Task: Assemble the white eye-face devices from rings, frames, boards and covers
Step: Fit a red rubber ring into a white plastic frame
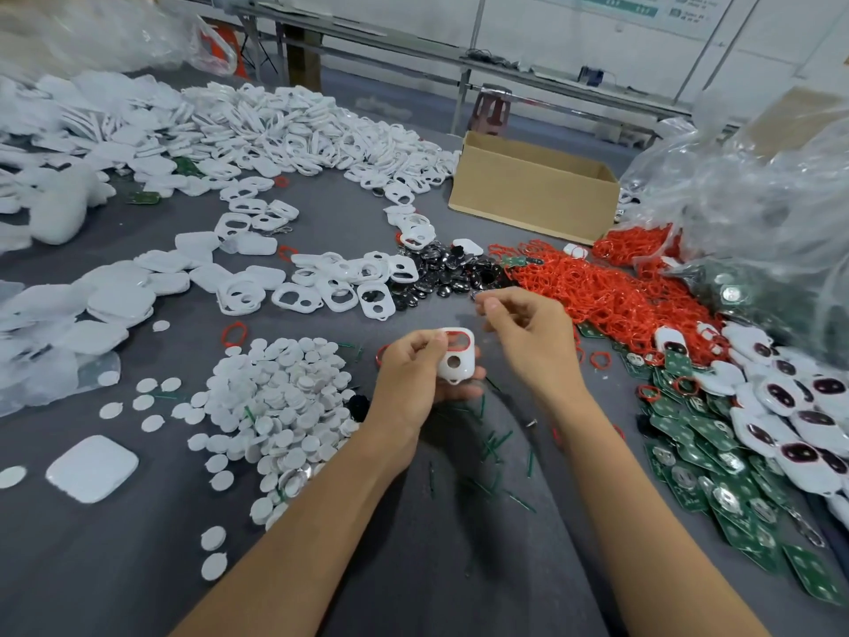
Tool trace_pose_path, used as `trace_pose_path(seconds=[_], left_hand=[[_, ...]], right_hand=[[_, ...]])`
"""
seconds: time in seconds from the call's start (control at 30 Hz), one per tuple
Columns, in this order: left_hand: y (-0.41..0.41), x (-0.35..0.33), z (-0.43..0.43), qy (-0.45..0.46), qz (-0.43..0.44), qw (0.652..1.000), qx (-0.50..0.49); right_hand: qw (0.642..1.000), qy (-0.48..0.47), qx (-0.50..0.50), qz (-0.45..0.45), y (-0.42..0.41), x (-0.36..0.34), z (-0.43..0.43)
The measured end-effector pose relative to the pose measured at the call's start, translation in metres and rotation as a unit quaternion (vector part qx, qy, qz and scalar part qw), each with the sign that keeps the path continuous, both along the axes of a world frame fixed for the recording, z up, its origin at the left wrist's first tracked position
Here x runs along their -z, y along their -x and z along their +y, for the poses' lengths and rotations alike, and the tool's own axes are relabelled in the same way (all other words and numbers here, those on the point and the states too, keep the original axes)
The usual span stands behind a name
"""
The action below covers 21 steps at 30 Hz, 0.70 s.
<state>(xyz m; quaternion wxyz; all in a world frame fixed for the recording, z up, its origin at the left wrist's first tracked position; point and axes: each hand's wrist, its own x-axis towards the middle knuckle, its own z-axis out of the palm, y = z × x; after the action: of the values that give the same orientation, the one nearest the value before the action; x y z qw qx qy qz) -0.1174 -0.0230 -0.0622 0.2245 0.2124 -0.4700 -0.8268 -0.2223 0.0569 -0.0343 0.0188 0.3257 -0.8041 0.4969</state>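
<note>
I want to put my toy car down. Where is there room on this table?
The biggest bare grey cloth is near left, between the white square cover, the white disc pile and the left forearm. Another patch lies in front of the white frame heap, left of the cardboard box. The right side is crowded with red rings and green boards.

A dark grey cloth covered the worktop (138, 567). Behind it ran a long metal-framed bench (390, 41), with a reddish plastic stool (494, 112) by it. Beyond stood a white panelled wall (528, 20) bearing a printed sign (643, 6), all evenly and brightly lit.
</note>
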Motion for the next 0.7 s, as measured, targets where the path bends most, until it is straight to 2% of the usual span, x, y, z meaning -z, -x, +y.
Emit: trace_pose_path(seconds=[0.03, 0.1, 0.2, 0.27, 0.47, 0.57, 0.7], left_hand=[[0.000, -0.001, 0.000, -0.011, -0.002, 1.000, -0.004], [0.000, -0.002, 0.000, -0.008, -0.010, 1.000, -0.006], [-0.001, -0.001, 0.004, 0.041, -0.015, 0.999, 0.015], [-0.002, -0.001, 0.005, 0.053, -0.012, 0.998, 0.022], [-0.002, 0.000, 0.003, 0.057, -0.014, 0.998, 0.022], [-0.002, 0.001, 0.003, 0.063, -0.016, 0.998, 0.021], [-0.003, 0.002, 0.002, 0.063, -0.014, 0.998, 0.020]], right_hand=[[1.000, -0.013, 0.006, 0.026, 0.007, -0.002, -0.007], [0.990, -0.106, -0.018, 0.092, 0.025, -0.006, -0.026], [0.928, -0.311, -0.108, 0.172, 0.049, -0.006, -0.055], [0.897, -0.374, -0.128, 0.196, 0.061, -0.003, -0.066], [0.877, -0.383, -0.105, 0.269, 0.074, 0.005, -0.076], [0.869, -0.391, -0.121, 0.277, 0.078, 0.003, -0.076], [0.833, -0.413, -0.113, 0.350, 0.082, -0.001, -0.077]])
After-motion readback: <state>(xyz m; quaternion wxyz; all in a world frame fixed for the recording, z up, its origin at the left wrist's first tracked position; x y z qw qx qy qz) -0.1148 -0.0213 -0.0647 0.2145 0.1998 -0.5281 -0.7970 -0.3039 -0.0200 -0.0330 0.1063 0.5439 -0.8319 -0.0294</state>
